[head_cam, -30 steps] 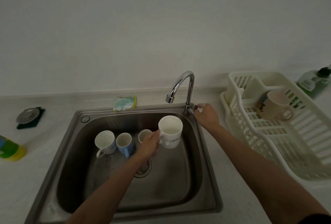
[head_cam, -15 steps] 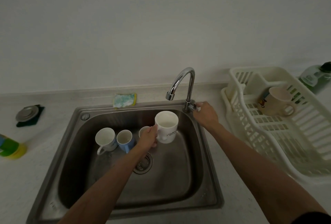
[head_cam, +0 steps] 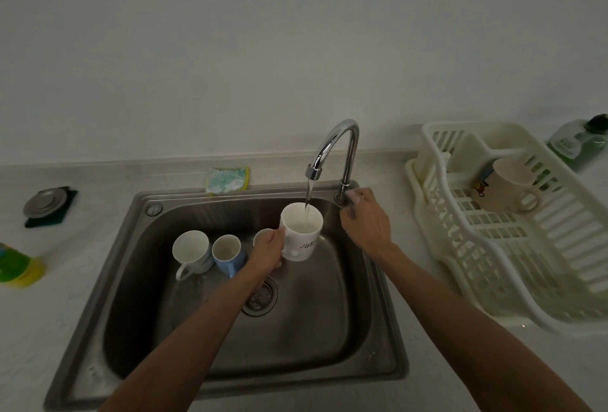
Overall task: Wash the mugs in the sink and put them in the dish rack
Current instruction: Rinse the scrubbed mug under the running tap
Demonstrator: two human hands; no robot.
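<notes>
My left hand (head_cam: 268, 252) grips a white mug (head_cam: 301, 230) with small lettering and holds it upright under the chrome tap (head_cam: 335, 151); water streams from the spout into it. My right hand (head_cam: 365, 220) is closed on the tap handle at the tap's base. In the steel sink (head_cam: 230, 329) stand a white mug (head_cam: 191, 252), a blue mug (head_cam: 228, 253) and a third mug (head_cam: 263, 235), half hidden behind my left hand. A beige mug (head_cam: 511, 186) lies on its side in the white dish rack (head_cam: 513, 247) at the right.
A yellow-edged sponge (head_cam: 228, 179) lies on the sink's back rim. A metal sink plug on a dark pad (head_cam: 49, 204) and a yellow-green bottle (head_cam: 19, 267) sit on the left counter. A green soap bottle (head_cam: 579, 141) stands behind the rack. The drain (head_cam: 261, 296) is uncovered.
Water has started running from the tap. My left hand has lifted the white mug back and up under the spout. My right hand stays on the tap handle.
</notes>
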